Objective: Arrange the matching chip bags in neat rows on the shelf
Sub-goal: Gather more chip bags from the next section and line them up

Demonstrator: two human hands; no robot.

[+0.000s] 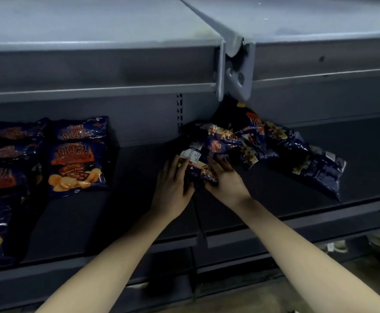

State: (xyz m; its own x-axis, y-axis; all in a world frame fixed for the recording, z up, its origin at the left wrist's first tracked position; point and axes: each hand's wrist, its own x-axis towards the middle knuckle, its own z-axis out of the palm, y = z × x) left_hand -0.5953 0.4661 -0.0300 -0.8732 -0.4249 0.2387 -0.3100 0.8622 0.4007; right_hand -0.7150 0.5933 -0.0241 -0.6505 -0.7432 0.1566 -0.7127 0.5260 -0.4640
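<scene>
- Grey metal is used for the shelf (139, 177); an upper shelf (94, 23) is fixed over it with a bracket (236, 71).
- Dim light is seen everywhere, and a bit of floor (320, 290) is visible at the lower right.
- Dark blue chip bags with orange print are laid flat in rows (78, 159) on the left of the shelf.
- A loose heap (252, 136) of such bags is piled in the middle.
- Its front bag (195, 159) is touched by the left hand (173, 186) and the right hand (225, 181), fingers nearly straight.
</scene>
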